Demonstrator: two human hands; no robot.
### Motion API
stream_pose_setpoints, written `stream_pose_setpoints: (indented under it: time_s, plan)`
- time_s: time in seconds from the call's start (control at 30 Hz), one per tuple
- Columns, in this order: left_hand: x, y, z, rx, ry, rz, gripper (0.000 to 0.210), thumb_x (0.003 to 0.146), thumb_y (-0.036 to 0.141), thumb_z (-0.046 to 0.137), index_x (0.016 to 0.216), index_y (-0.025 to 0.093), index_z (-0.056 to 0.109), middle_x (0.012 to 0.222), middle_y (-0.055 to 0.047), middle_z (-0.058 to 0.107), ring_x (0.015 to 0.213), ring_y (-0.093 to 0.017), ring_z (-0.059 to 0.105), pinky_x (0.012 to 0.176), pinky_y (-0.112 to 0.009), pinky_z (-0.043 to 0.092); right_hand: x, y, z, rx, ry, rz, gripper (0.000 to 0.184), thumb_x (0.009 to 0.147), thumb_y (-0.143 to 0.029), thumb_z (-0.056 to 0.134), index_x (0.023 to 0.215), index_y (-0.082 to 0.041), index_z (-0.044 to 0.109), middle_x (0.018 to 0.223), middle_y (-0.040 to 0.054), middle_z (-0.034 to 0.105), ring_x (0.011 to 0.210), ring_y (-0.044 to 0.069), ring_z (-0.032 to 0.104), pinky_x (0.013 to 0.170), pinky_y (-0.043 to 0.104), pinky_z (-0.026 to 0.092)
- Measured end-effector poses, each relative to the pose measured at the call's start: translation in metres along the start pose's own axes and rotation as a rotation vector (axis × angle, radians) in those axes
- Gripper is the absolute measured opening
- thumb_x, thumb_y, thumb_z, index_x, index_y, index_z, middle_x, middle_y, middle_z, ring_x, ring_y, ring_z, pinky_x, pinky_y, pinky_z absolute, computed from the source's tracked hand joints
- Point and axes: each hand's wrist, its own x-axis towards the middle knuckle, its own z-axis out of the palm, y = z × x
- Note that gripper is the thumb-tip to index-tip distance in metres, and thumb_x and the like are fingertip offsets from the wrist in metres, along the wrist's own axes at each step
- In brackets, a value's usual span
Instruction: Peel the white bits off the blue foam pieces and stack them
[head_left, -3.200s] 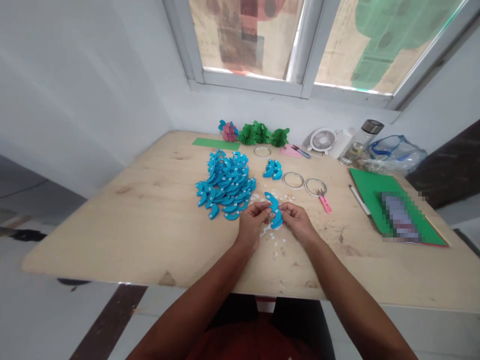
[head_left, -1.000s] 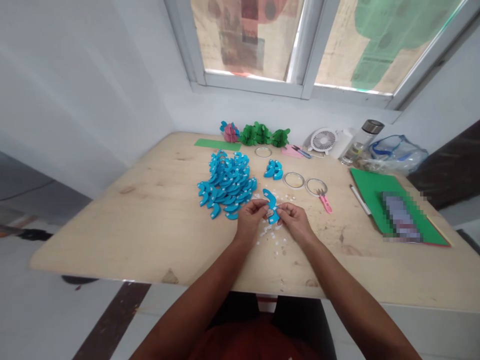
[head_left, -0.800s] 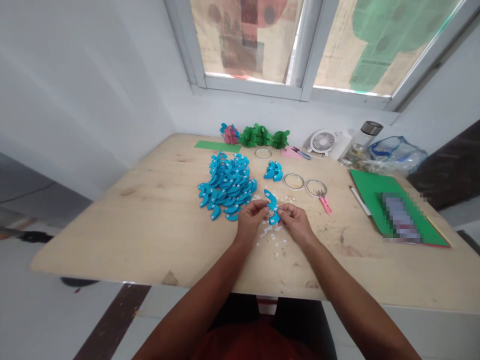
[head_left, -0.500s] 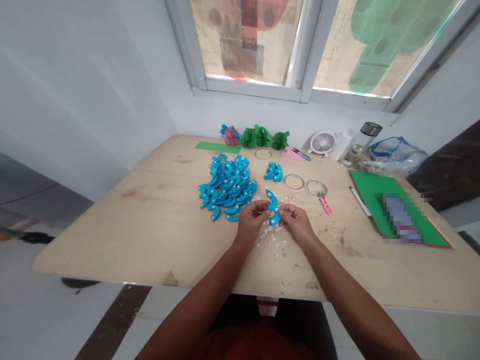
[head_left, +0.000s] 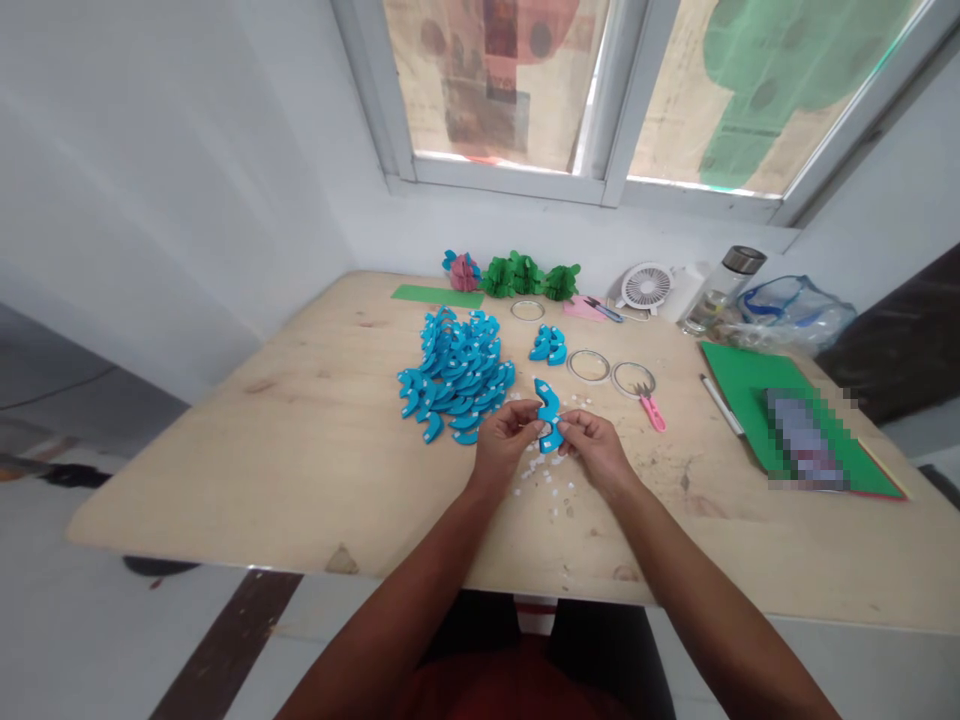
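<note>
Two curved blue paper pieces (head_left: 549,399), joined or held end to end in a wavy shape, stand between my hands. My left hand (head_left: 507,440) pinches them from the left side. From the right, the fingertips of my right hand (head_left: 594,442) close on the same pieces near their middle, where a small white square shows. A large heap of similar blue curved pieces (head_left: 457,375) with white squares lies to the left. Beyond my hands sits a small blue cluster (head_left: 548,344). Tiny white paper bits (head_left: 547,478) are scattered under and around my hands.
Tape rolls (head_left: 589,366) and pink-handled snips (head_left: 652,408) lie to the right. Green and pink paper shapes (head_left: 525,273) line the back, near a small fan (head_left: 646,287) and a glass bottle (head_left: 721,290). At right are a pen (head_left: 721,405) and a green sheet (head_left: 750,400).
Hands and blue pieces hold almost the same position and grip; the whole view has shifted very slightly.
</note>
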Motion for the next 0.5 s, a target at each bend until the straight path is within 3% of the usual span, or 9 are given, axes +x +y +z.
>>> stream_pose_setpoints:
  time_s: [0.5]
  plan:
    - [0.0001,0.0052,0.0013,-0.02,0.008,-0.039,0.017,0.058,0.022,0.07,0.073,0.015,0.068,0.067,-0.001,0.066,0.057,-0.012,0.057,0.058,-0.025,0.046,-0.0014,-0.0014,0.0001,-0.004,0.003,-0.021,0.031,0.071,-0.047,0.062,0.075,-0.016,0.064,0.051,0.0003,0.059,0.047,0.013,0.052,0.047,0.023,0.036]
